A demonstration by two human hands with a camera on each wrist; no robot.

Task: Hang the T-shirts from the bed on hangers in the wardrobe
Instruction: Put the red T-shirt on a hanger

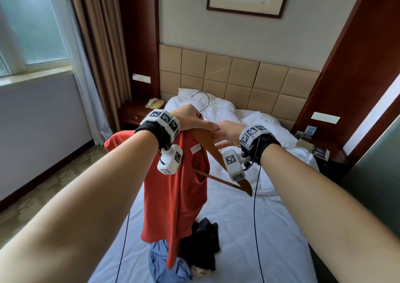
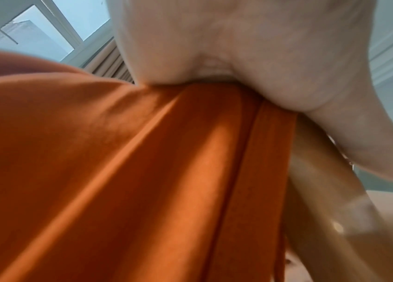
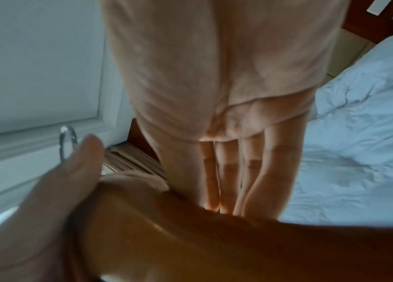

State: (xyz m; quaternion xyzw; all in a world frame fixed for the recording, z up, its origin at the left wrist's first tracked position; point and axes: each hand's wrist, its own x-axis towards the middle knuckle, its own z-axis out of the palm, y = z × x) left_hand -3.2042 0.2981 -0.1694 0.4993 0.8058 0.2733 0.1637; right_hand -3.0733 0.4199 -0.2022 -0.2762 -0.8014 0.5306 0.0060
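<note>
An orange-red T-shirt [image 1: 177, 187] hangs over the bed from a brown wooden hanger [image 1: 207, 139] with a metal hook [image 1: 204, 102]. My left hand [image 1: 195, 118] grips the shirt's bunched collar at the top of the hanger. In the left wrist view the left hand [image 2: 262, 80] clamps the orange fabric [image 2: 118, 171] beside the wooden hanger [image 2: 330, 190]. My right hand [image 1: 223, 135] pinches the hanger's bare right arm. In the right wrist view its thumb [image 3: 77, 171] lies on the front of the hanger [image 3: 214, 248] and the straight fingers [image 3: 250, 181] lie behind it.
A black garment [image 1: 201, 243] and a blue one [image 1: 166, 263] lie crumpled on the white bed [image 1: 270, 228] below the shirt. Pillows [image 1: 266, 122] sit by the padded headboard [image 1: 238, 77]. A nightstand with a phone [image 1: 154, 103] stands left, a dark panel [image 1: 376, 174] at right.
</note>
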